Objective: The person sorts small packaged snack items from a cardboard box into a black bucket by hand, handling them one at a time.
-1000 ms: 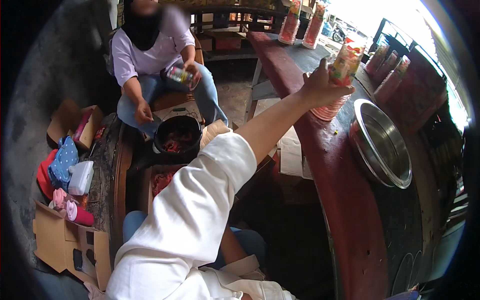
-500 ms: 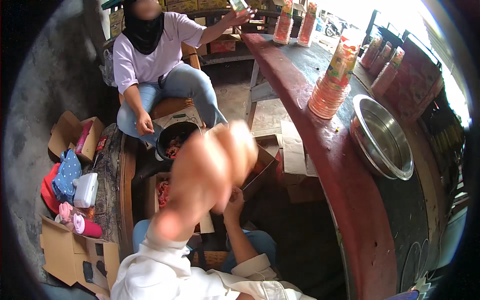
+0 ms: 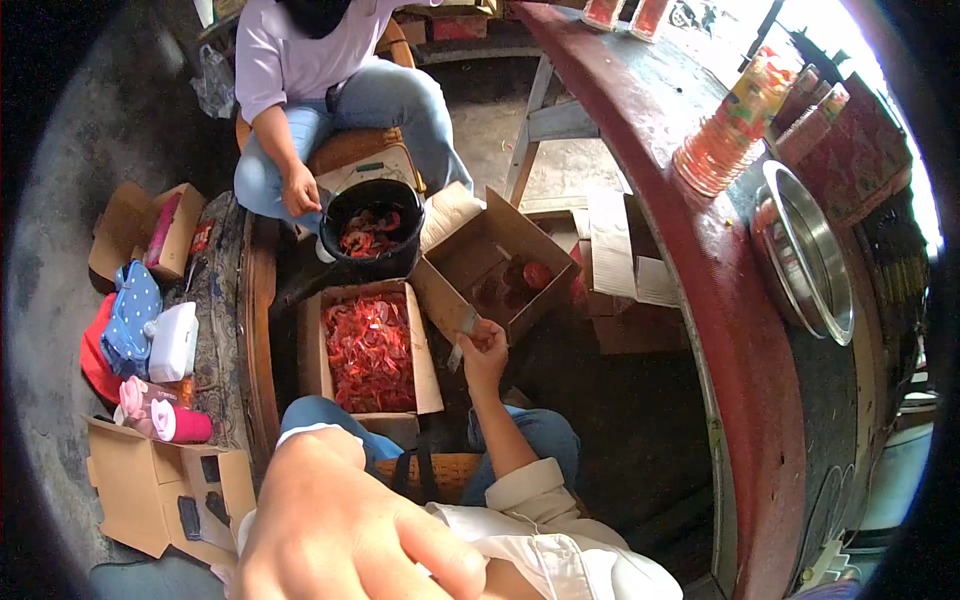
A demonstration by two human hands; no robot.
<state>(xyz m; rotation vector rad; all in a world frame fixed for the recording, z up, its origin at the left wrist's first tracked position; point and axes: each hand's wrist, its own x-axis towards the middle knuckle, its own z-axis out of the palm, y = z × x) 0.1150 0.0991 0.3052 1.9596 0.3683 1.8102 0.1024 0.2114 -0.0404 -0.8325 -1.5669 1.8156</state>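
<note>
My left hand [image 3: 350, 530] looms large at the lower edge, its back turned up. Its fingers bend down out of the picture, so their tips are hidden. Lower in the middle, my right hand [image 3: 483, 355] pinches a thin, pale strip [image 3: 457, 352] whose kind I cannot make out. Left of that hand stands an open cardboard box [image 3: 427, 350] full of glossy red strips [image 3: 365, 345]. Beyond my right hand is a second open box [image 3: 440, 290] with a few dark red, rounded pieces [image 3: 536, 275] inside.
Across from me sits a person, one hand [image 3: 300, 192] at a black bucket [image 3: 345, 262] holding red pieces. The red-edged table [image 3: 740, 430] on the right bears stacked plastic cups [image 3: 725, 135] and a metal basin [image 3: 800, 255]. Bags, tumblers and boxes [image 3: 130, 490] line the left.
My left hand has dropped from the middle of the picture toward my chest, uncovering the boxes. The view has tilted down. The other person's raised hand has left the upper part of the view.
</note>
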